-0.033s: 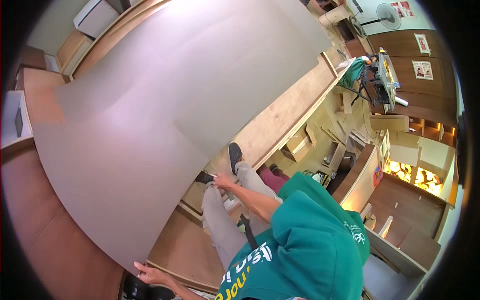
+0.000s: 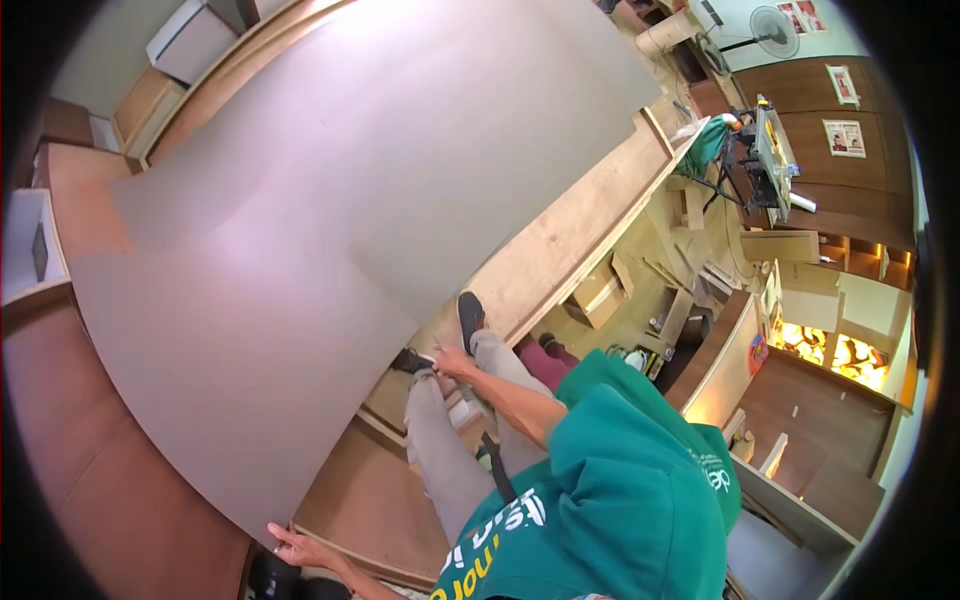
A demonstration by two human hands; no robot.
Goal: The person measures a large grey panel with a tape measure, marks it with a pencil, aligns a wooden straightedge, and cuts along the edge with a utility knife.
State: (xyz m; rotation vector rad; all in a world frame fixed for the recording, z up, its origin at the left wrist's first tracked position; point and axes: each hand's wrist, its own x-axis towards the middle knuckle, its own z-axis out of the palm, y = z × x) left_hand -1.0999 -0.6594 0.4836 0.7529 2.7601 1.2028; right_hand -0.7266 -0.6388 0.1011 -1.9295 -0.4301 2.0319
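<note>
A large, smooth grey sheet (image 2: pixel 270 310) spreads over a wooden frame and covers most of the left and middle. At its near corner my left hand (image 2: pixel 300 548) pinches the edge, thumb on top. My right hand (image 2: pixel 456 362) is closed by the sheet's near right edge, just above my shoe. A small thin pale object (image 2: pixel 430 359) pokes from its fingers; its kind is too small to tell. My shoes (image 2: pixel 470 318) rest beside the sheet, one on the wooden ledge (image 2: pixel 560 225).
Brown panels (image 2: pixel 130 440) border the sheet on the left. Right of the ledge, a cardboard box (image 2: pixel 598 296) and wood offcuts lie on the floor. A folding work stand (image 2: pixel 765 155) and a fan (image 2: pixel 775 32) stand farther off. Another person's maroon-clad leg (image 2: pixel 540 362) shows beside me.
My right hand has shifted very slightly to the right, and less of the pale object shows. My left hand stays at the sheet's corner.
</note>
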